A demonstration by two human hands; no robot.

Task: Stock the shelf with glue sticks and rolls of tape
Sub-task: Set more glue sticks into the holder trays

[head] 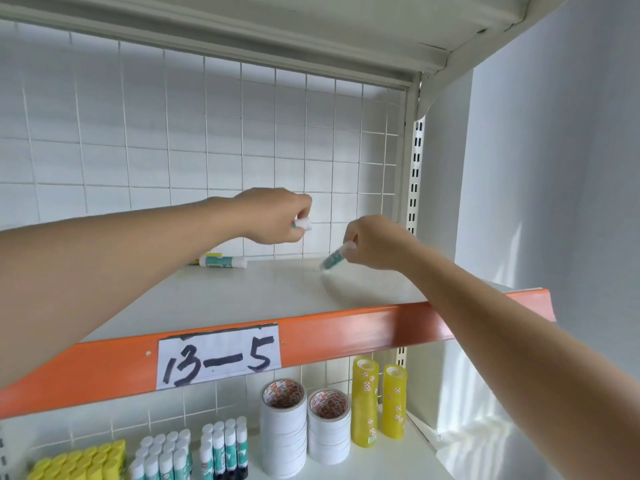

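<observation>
Bright, soft daylight fills the frame, with sunlit patches on the wall (512,258) at right. Motion blur smears the centre, and straight lines bow toward the edges.

We are reading "13-5", handwritten in black marker, on a white paper label (219,355) that is sitting taped to the orange shelf edge (363,327), while print on the glue sticks and tape rolls is staying too blurred.

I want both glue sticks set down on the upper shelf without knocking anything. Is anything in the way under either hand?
Nothing visible. The shelf is bare beneath the left hand and right hand. The only items there, two lying glue sticks, sit off to the left near the back grid.
</observation>
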